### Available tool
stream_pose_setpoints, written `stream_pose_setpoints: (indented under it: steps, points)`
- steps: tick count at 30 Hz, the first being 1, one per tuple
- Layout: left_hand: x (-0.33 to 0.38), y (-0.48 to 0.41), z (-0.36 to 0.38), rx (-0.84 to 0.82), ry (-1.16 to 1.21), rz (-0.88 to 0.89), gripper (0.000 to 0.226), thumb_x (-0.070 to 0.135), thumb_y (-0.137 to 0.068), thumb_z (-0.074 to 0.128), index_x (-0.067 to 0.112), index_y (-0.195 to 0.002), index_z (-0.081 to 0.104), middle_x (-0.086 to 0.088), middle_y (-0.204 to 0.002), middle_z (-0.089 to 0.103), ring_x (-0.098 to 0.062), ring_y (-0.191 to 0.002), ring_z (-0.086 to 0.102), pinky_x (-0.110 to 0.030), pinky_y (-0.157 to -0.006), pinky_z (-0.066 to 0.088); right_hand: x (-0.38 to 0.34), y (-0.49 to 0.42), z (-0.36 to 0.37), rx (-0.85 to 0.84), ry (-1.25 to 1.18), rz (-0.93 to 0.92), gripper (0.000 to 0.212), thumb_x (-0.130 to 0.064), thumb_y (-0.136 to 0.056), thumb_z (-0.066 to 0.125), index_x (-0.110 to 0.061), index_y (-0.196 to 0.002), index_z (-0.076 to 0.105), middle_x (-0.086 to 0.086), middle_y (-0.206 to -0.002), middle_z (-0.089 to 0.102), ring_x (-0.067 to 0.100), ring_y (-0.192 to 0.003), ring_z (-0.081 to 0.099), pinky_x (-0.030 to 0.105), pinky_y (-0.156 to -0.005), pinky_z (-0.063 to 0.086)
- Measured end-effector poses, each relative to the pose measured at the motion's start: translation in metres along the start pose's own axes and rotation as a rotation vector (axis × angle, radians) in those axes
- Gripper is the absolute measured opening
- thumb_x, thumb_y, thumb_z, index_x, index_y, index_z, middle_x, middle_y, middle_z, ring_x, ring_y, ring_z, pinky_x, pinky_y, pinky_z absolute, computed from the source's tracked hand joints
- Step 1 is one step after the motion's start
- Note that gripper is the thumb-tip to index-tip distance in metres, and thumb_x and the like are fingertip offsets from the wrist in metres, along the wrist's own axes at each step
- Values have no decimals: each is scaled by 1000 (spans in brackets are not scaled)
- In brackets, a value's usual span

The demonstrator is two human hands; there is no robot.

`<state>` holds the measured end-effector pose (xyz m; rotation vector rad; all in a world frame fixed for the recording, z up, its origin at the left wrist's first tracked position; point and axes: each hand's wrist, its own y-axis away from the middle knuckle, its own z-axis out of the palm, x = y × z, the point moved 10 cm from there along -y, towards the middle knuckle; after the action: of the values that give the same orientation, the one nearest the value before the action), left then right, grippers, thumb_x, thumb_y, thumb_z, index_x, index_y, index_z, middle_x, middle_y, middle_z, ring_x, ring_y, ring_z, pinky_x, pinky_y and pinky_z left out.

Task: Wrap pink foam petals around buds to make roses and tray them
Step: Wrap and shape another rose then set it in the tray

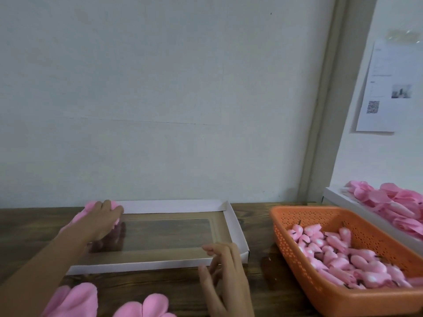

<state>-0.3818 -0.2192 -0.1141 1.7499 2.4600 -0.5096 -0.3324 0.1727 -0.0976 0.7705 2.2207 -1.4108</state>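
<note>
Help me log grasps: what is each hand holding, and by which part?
The left hand grips a rose from above, at the far left corner of the tray. The right hand holds nothing, relaxed at the near rim.

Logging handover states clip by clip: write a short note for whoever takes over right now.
Left hand holds a pink rose at the tray's far-left corner.
Right hand open, fingers on the tray's near rim.
Buds sit in the orange basket on the right; petals lie in the white box beyond it and loose at the table's near edge.
Done: only this one rose shows in the tray.
Left: release it, then wrap and tray the remaining buds.
</note>
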Motion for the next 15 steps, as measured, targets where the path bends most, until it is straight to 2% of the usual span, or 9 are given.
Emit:
stream_pose_setpoints:
  steps: [3,6,8,11,13,15]
  points:
    - [7,1,-7,69,-34,14,33,35,-106,53,23,-136,45,-1,-130,63,-16,-111,58,-27,-96,49,0,2,-1,-4,16,0,43,-34,-91,71,-60,-116,49,-30,-115,48,9,-77,65,21,-59,56]
    - [6,4,-16,111,20,-41,21,34,-102,62,25,-121,60,1,-112,65,-10,-95,59,-24,-85,53,-2,0,-3,-41,9,46,34,-30,-92,73,-49,-112,53,-25,-110,53,10,-81,66,17,-63,54]
    - [6,5,-22,65,17,-55,18,30,-102,61,24,-118,66,2,-110,69,-11,-93,62,-25,-83,55,-5,1,0,-108,9,56,31,-27,-94,72,-47,-109,53,-19,-104,57,10,-84,65,18,-68,54]
    - [12,9,-39,23,24,-37,39,27,-94,65,24,-133,61,-3,-122,70,-19,-107,63,-32,-86,54,-25,5,-1,-159,-25,-36,4,-36,-97,69,-36,-100,67,-16,-97,58,8,-86,63,17,-73,51]
    - [21,14,-54,-5,-15,-3,51,31,-94,65,27,-143,52,-4,-131,64,-20,-117,60,-34,-92,54,-36,11,4,-228,-30,-51,21,-52,-93,67,-32,-94,73,-19,-94,59,3,-93,62,12,-78,46]
    - [31,22,-71,-10,-74,16,58,32,-97,64,27,-151,43,-1,-146,56,-20,-138,48,-35,-102,49,-42,12,15,-327,21,-73,37,-66,-88,64,-31,-91,77,-18,-94,64,-2,-98,59,8,-84,44]
